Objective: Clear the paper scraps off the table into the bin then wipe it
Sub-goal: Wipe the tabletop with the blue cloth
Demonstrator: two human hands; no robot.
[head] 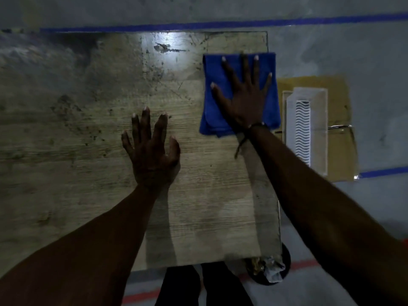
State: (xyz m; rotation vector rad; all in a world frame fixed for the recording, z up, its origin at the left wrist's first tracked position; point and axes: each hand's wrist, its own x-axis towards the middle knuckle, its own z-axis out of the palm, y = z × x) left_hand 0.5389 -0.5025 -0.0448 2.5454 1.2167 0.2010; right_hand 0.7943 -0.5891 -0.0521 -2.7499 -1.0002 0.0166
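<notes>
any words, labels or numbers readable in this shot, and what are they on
None can be read.
White box on the cardboard beside the table: only a printed wavy-line pattern, no letters or digits visible.
Blue cloth under the right hand: no tag or print showing.
Table top near the left hand: just scratches and stains.

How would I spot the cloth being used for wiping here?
Find the wooden table that fills most of the view, then go to its far right corner. The cloth lies folded there with the right hand spread flat on it. It is the only bright blue thing on the table; the left hand rests on bare wood.
</notes>
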